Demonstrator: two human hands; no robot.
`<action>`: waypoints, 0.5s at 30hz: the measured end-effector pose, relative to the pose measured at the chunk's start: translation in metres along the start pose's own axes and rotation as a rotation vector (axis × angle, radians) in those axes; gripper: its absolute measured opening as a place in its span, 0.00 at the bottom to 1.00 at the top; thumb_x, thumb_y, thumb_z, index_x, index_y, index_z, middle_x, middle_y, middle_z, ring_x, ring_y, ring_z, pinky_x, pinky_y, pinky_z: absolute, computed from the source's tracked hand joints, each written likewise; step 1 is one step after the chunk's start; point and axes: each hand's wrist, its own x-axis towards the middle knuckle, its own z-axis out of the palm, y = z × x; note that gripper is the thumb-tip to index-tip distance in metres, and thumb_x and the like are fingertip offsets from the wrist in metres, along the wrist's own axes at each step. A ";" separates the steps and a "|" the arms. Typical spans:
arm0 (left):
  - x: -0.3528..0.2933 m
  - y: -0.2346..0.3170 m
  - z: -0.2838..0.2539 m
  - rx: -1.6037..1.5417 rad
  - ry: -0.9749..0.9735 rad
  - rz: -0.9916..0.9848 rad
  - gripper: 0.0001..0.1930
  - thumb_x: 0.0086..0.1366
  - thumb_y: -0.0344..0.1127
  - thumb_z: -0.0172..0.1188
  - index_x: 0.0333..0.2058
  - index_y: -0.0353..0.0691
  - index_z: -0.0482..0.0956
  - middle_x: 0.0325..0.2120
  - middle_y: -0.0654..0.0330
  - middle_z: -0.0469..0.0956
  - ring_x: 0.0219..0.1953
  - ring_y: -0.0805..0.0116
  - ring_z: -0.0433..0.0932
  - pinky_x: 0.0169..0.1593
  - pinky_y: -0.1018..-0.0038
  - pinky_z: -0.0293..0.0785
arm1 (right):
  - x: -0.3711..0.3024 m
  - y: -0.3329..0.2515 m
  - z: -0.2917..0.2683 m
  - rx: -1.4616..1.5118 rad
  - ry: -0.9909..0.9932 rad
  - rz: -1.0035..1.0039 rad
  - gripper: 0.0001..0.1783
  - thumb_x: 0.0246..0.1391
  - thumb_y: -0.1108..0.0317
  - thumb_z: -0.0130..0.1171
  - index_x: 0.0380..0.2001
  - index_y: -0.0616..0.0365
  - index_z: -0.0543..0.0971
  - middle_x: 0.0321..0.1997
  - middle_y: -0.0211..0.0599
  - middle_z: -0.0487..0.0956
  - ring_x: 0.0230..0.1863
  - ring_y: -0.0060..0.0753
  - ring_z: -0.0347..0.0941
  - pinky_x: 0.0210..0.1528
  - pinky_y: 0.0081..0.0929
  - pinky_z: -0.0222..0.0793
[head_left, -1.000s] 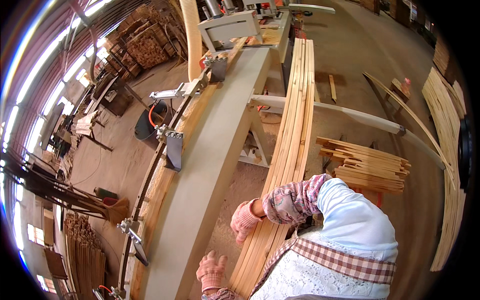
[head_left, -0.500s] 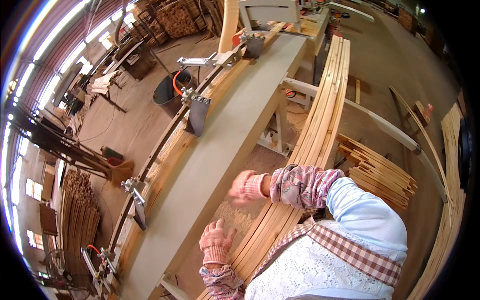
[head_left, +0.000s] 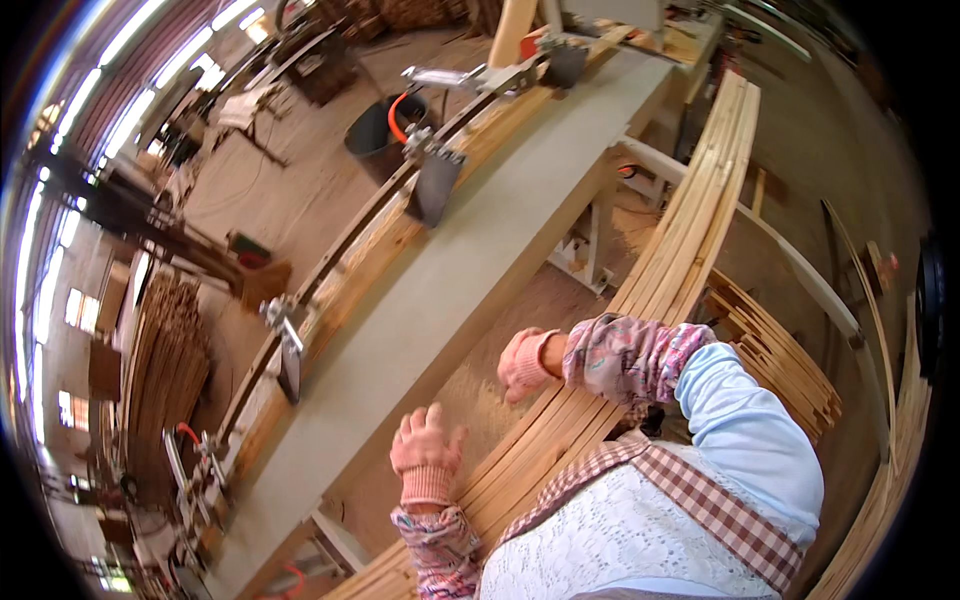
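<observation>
My left hand [head_left: 428, 441], in a pink knit-cuffed glove, is open with its fingers spread and nothing in it. It hovers between the long grey machine bed [head_left: 455, 270] and a stack of long pale wood strips [head_left: 650, 285]. My right hand [head_left: 527, 364], gloved the same way, hangs at the stack's left side, its fingers curled and pressed together. Nothing shows in it, though its underside is hidden. My right forearm, in a patterned sleeve, crosses above the strips. Along the bed's far side lies a long wooden piece [head_left: 375, 258] beside a metal rail.
Clamps with dark plates [head_left: 436, 188] stand along the rail. A dark bin [head_left: 372, 138] is behind it. A shorter wood stack [head_left: 785, 365] lies to the right, near a white metal bar [head_left: 805, 270]. Bundled wood [head_left: 165, 370] stands at the left.
The view has shifted, so the machine and the strips sit farther right. My left hand has risen slightly in the picture, with fingers spread wider. My right hand, blurred before, has moved right and curled.
</observation>
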 end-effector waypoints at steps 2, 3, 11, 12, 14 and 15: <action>-0.002 0.005 0.011 -0.039 -0.059 -0.033 0.32 0.62 0.62 0.57 0.60 0.49 0.73 0.58 0.56 0.74 0.61 0.55 0.72 0.60 0.58 0.71 | 0.024 0.015 0.021 -0.044 0.037 -0.123 0.24 0.58 0.44 0.50 0.44 0.43 0.86 0.46 0.29 0.85 0.49 0.39 0.81 0.47 0.55 0.77; -0.008 -0.019 0.037 -0.065 -0.098 0.021 0.33 0.62 0.63 0.56 0.60 0.50 0.73 0.59 0.56 0.74 0.61 0.56 0.72 0.60 0.58 0.72 | 0.003 0.001 0.000 -0.038 0.049 -0.113 0.22 0.55 0.46 0.50 0.38 0.44 0.88 0.41 0.28 0.86 0.46 0.39 0.82 0.45 0.50 0.78; -0.012 -0.021 0.033 0.136 -0.062 0.422 0.23 0.54 0.37 0.66 0.50 0.60 0.78 0.58 0.61 0.72 0.57 0.57 0.73 0.52 0.64 0.77 | -0.001 0.006 0.003 0.060 0.063 -0.078 0.26 0.55 0.44 0.54 0.45 0.51 0.86 0.43 0.36 0.85 0.48 0.43 0.81 0.47 0.58 0.76; -0.019 -0.013 0.013 0.187 -0.068 0.518 0.24 0.53 0.39 0.67 0.52 0.58 0.78 0.58 0.61 0.72 0.57 0.57 0.73 0.53 0.64 0.76 | -0.005 0.005 0.000 0.082 0.043 -0.091 0.27 0.56 0.43 0.54 0.47 0.51 0.85 0.44 0.36 0.85 0.48 0.44 0.81 0.47 0.59 0.76; -0.013 -0.030 0.046 0.019 -0.066 0.430 0.25 0.57 0.38 0.61 0.56 0.54 0.74 0.59 0.56 0.71 0.58 0.54 0.73 0.55 0.61 0.75 | 0.000 0.005 -0.001 0.043 0.043 -0.090 0.28 0.56 0.42 0.54 0.47 0.51 0.85 0.45 0.36 0.85 0.48 0.45 0.81 0.48 0.60 0.75; -0.011 -0.033 0.052 -0.065 -0.068 0.389 0.25 0.60 0.37 0.59 0.58 0.52 0.72 0.60 0.53 0.70 0.58 0.52 0.73 0.57 0.59 0.74 | 0.003 0.004 0.000 0.028 0.042 -0.087 0.28 0.56 0.42 0.54 0.48 0.51 0.85 0.46 0.35 0.85 0.48 0.45 0.81 0.48 0.61 0.75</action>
